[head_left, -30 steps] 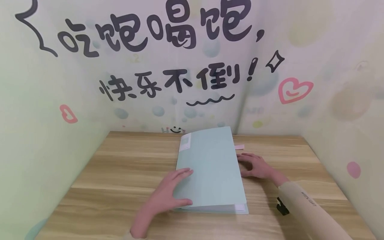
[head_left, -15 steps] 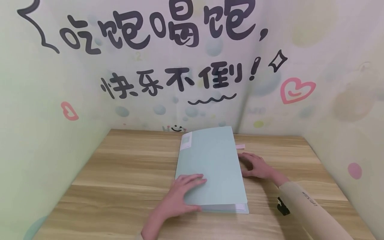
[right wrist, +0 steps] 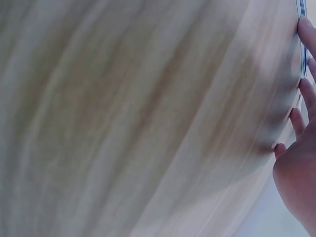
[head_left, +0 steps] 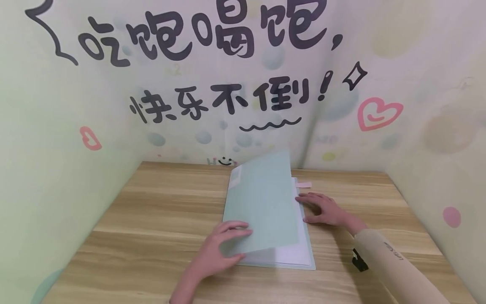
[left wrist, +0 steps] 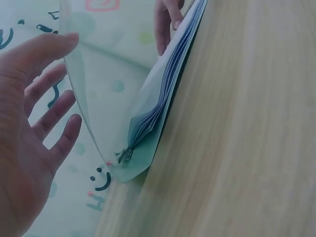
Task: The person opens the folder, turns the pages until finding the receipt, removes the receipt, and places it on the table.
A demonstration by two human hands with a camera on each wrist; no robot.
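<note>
Folder half open on tabletop, both hands at it

Pale blue-green folder [head_left: 262,198] sits on the wood-grain tabletop [head_left: 152,219], around the middle, toward the back wall. Front cover is tilted up, hinged at the left side; white pages [head_left: 290,255] show underneath along the bottom and right edges. Left wrist view: page stack [left wrist: 165,79] seen edge-on, sheets bent in a wave, cover standing away from them.

Left hand [head_left: 218,249] at the folder's lower left, over the cover. Its fingers [left wrist: 55,113] are spread, thumb apart; tips at the cover's edge, can't tell which ones touch.

Right hand [head_left: 320,210] at the folder's right edge, fingers [right wrist: 307,94] spread and slightly bent, tips against the edge; thumb nearer the person. No pinch visible there.

Pink tab [head_left: 303,185] sticks out from the right edge, just beyond the right hand. White label [head_left: 236,176] on the cover, upper left. Small black object [head_left: 359,260] on the tabletop beside the right sleeve [head_left: 391,257], partly hidden, can't tell what it is. Wall [head_left: 45,177] behind has big black lettering [head_left: 230,101] and a pink heart [head_left: 379,114] at right.
</note>
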